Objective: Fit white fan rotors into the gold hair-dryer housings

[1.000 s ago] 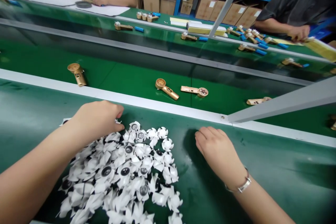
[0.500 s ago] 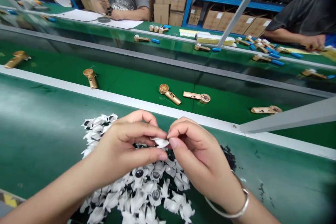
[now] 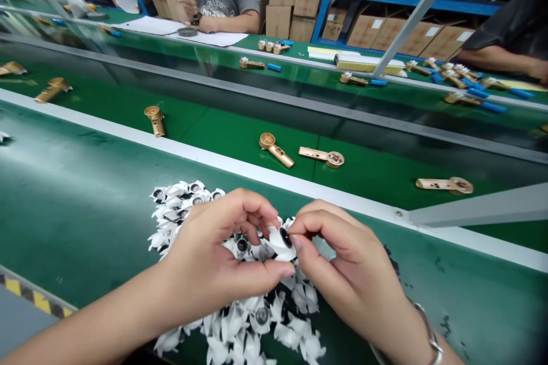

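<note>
My left hand and my right hand meet above a heap of small white fan blades on the green bench. Both pinch one white fan blade with a dark hub, held between thumbs and fingertips. My right wrist wears a metal bracelet. The heap spreads under and behind my hands, partly hidden by them.
Beyond a grey rail runs a green conveyor belt carrying gold handheld fan bodies. A far bench holds more gold parts, blue cylinders and papers. Two people sit there; cardboard boxes fill blue shelves behind. A slanted metal post crosses at right.
A second ago my hands lay apart, the left on the heap. They came together on one blade, which has since turned so its dark hub shows.
</note>
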`<state>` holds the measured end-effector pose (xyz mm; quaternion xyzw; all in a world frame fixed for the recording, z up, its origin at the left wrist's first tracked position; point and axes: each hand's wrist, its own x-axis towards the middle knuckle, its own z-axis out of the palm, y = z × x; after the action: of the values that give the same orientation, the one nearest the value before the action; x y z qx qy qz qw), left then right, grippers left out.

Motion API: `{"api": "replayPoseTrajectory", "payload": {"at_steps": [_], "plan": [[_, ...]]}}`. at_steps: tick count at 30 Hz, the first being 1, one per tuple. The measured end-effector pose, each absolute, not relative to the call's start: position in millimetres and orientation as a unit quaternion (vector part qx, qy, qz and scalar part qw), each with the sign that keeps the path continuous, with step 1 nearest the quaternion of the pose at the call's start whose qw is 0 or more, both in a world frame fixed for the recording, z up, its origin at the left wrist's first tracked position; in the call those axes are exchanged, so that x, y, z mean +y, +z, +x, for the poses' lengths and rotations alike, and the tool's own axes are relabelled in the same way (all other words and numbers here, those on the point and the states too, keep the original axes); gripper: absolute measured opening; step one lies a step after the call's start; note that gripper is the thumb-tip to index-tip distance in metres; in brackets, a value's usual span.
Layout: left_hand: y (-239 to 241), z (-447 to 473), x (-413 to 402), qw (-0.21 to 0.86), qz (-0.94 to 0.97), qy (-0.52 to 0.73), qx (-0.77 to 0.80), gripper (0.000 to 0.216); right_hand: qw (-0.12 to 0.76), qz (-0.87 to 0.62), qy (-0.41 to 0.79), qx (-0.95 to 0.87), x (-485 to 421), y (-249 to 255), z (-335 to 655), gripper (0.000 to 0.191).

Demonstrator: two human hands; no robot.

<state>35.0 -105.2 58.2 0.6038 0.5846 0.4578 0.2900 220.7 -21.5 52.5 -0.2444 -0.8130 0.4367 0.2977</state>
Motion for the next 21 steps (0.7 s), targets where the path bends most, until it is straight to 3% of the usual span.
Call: {"api": "replayPoseTrajectory", "payload": {"at_steps": [13, 18, 21], "plan": [[59.7, 31.0, -98.8, 0.279, 0.619, 0.426, 0.598, 0.032, 0.288, -0.225, 0.441, -0.819, -18.9, 49.3, 221.1, 0.013], [53.4, 26.7, -97.1, 0.279, 0.598, 0.471, 0.586, 0.03, 0.312, -0.124, 0.309, -0.89, -22.6, 44.9, 224.8, 0.035], [52.3, 19.3, -96.3, 0.303, 0.548, 0.497, 0.601, 0.03, 0.287, -0.133, 0.261, -0.912, 2.4, 36.5, 217.7, 0.03]]}}
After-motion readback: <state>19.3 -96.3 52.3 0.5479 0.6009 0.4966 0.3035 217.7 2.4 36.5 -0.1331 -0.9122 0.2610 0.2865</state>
